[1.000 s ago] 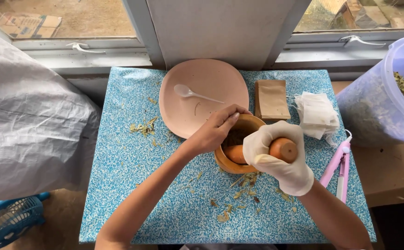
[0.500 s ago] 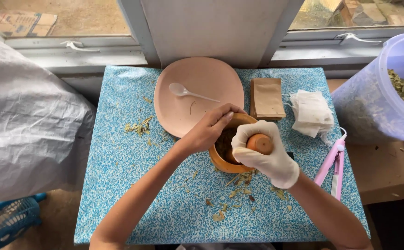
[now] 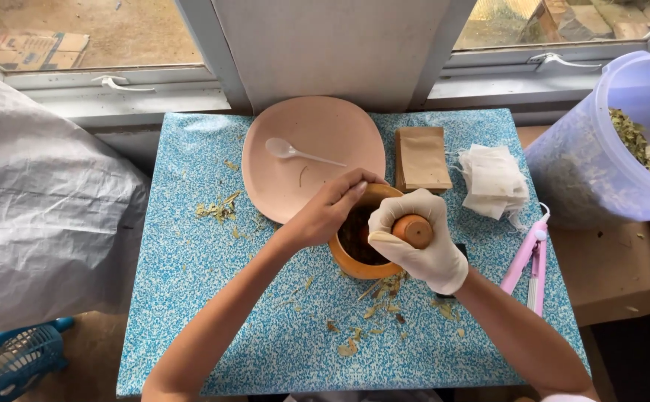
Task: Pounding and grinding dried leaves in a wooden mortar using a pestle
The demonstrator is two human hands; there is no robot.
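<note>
A round wooden mortar [image 3: 351,262] stands in the middle of the blue speckled table [image 3: 191,298], with dark crushed herbs inside. My right hand [image 3: 421,246], in a white glove, is wrapped around a wooden pestle [image 3: 414,230] that stands upright in the mortar. My bare left hand [image 3: 325,211] grips the mortar's far left rim and steadies it.
A pink plate [image 3: 317,141] with a white plastic spoon [image 3: 295,152] lies behind the mortar. Brown paper bags [image 3: 421,158] and a stack of white filter bags [image 3: 494,179] sit at the right. A pink tool [image 3: 529,260], a clear tub of dried herbs [image 3: 607,149], scattered leaf bits [image 3: 217,208].
My right hand has shifted the pestle left and upright over the mortar. My left hand stays on the rim.
</note>
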